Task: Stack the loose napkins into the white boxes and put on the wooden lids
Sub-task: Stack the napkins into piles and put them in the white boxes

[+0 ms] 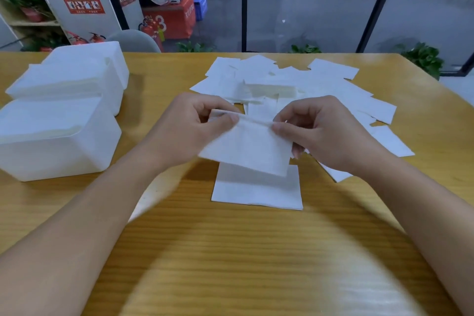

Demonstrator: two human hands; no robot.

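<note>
A white napkin (247, 147) hangs above the table (230, 251), pinched along its top edge by both hands. The left hand (189, 131) grips the left corner between thumb and curled fingers; the right hand (323, 133) pinches the right corner the same way. The fingertips behind the napkin are hidden. Its lower edge hangs over a small stack (257, 190) of napkins lying flat just below, covering the stack's far edge. Beyond the hands a loose pile (295, 82) is spread across the table, partly hidden by them. At left stand three white boxes (59, 141), touching or nearly so; they look filled with napkins, but white on white makes the contents hard to read. The nearest box is cut off by the frame edge.
</note>
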